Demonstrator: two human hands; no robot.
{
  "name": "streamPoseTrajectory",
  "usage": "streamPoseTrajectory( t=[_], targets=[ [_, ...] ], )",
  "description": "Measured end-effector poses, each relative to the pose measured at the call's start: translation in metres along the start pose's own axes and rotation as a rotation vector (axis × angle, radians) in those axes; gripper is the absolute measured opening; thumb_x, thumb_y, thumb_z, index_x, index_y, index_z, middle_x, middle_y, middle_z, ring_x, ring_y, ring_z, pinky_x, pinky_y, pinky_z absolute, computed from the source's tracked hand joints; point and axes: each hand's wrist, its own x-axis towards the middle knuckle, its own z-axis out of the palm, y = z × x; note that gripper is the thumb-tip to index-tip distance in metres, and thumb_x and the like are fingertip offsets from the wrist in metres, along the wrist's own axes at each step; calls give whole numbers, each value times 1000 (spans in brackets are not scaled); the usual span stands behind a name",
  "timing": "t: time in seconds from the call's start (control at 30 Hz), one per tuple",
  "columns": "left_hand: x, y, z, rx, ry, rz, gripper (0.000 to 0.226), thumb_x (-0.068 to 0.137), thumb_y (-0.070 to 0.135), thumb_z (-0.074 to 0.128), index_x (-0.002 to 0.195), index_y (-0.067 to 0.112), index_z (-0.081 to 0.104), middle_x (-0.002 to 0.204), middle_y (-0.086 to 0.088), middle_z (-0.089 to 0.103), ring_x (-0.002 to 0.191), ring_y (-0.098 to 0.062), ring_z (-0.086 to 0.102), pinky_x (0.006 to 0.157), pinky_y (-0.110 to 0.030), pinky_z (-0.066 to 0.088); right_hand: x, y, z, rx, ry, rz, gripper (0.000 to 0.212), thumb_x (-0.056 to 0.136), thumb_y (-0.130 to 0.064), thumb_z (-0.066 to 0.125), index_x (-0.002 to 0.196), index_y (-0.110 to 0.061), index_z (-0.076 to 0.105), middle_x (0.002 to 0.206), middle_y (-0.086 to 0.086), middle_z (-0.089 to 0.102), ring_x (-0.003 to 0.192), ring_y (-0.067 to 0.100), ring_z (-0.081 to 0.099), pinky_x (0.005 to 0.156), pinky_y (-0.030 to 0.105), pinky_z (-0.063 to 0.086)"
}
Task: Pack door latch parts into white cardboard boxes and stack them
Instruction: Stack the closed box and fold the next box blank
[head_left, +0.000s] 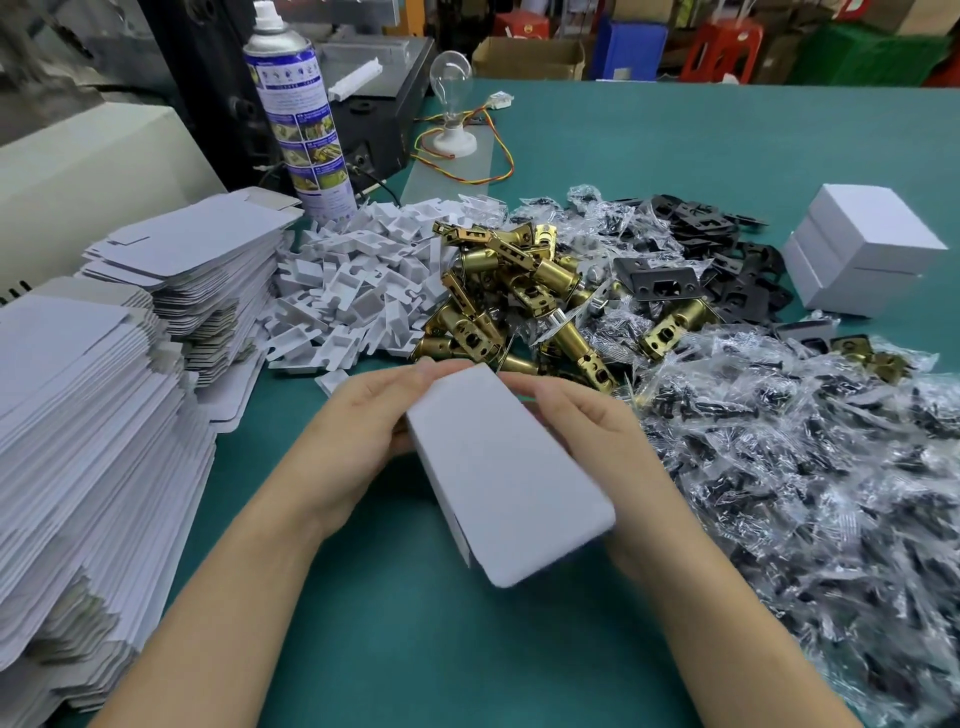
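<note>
Head view: white box (509, 478) hides left hand's (363, 421) fingers.

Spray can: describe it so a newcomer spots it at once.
Start at the far left of the green table, behind the heap of white plastic pieces. The spray can stands upright there, beside the dark machine. It is the only tall cylinder: silver top, blue label, white nozzle.

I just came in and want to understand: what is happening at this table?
A person holds a white cardboard box, left hand and right hand gripping its far end above the green table. Its contents are hidden. Flat box blanks are stacked at left; brass latches, white plastic pieces, black plates and bagged screws are piled behind it. Closed boxes are stacked at right.
</note>
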Motion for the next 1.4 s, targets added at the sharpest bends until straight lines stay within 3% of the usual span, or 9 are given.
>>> streamPoseTrajectory(
  t=[0.1, 0.2, 0.37, 0.47, 0.57, 0.73, 0.93, 1.1, 1.4],
  targets=[
    [3, 4, -7, -82, 68, -100, 37, 110, 36, 47, 111, 26, 83, 115, -5, 80, 101, -15, 73, 75, -24, 57, 1, 3, -2, -127, -69, -139, 50, 101, -15, 66, 147, -34, 54, 131, -14, 69, 114, -3, 66, 85, 21, 58],
    [1, 3, -5, -76, 37, -135, 37, 108, 40, 50, 110, 27, 84, 111, -4, 81, 98, -14, 75, 74, -27, 58, -2, 9, 7, -411, -132, -336, 80, 88, -22, 84, 154, -37, 42, 146, -19, 55, 137, -6, 48, 110, 22, 44],
    [2, -4, 4, 160, 112, 119, 48, 111, 18, 49, 85, 41, 82, 84, 4, 80, 74, -12, 75, 58, -25, 59, -1, 10, 9, -364, 32, -476, 33, 88, -25, 81, 118, -29, 68, 110, -17, 72, 104, 5, 67, 85, 22, 53],
    [6, -5, -2, 210, 163, 273, 40, 112, 38, 45, 96, 47, 80, 102, 13, 80, 98, -6, 74, 82, -27, 57, 1, 10, 2, -400, 100, -324, 32, 87, -31, 77, 116, -32, 65, 103, -15, 72, 95, 7, 67, 78, 31, 56],
    [3, -4, -11, 200, -51, 350, 36, 99, 65, 55, 118, 42, 76, 120, 8, 78, 115, -11, 71, 101, -34, 51, 2, 12, 1, -489, 93, -235, 33, 88, -28, 78, 117, -34, 62, 102, -16, 71, 94, 3, 66, 79, 31, 56],
    [2, -2, -16, 383, -102, 409, 29, 75, 40, 81, 102, 52, 77, 104, 13, 80, 96, -7, 74, 88, -23, 58, -3, 9, 4, -485, -29, -253, 36, 88, -35, 76, 121, -34, 62, 109, -20, 71, 101, -3, 66, 79, 18, 54],
    [0, 2, -25, 384, -98, 381, 32, 70, 43, 84, 101, 48, 77, 104, 9, 80, 98, -19, 73, 92, -56, 55, -3, -6, -2, -498, 165, -402, 25, 99, -35, 62, 123, -27, 64, 114, -15, 68, 110, 1, 63, 83, 12, 44],
    [-2, 3, -22, 372, -123, 375, 30, 69, 41, 85, 94, 52, 74, 108, 11, 79, 104, -20, 73, 96, -63, 53, 5, -22, -19, -830, 409, -370, 10, 98, -20, 66, 104, -24, 72, 99, -13, 68, 89, 0, 62, 79, 22, 51],
    [0, -2, -21, 360, -218, 372, 32, 70, 41, 85, 99, 46, 75, 105, 7, 78, 103, -27, 70, 93, -50, 54, 30, -39, -36, -1677, 417, -91, 41, 91, -59, 67, 109, -22, 72, 117, 4, 59, 119, 27, 48, 101, 46, 41]
  ],
)
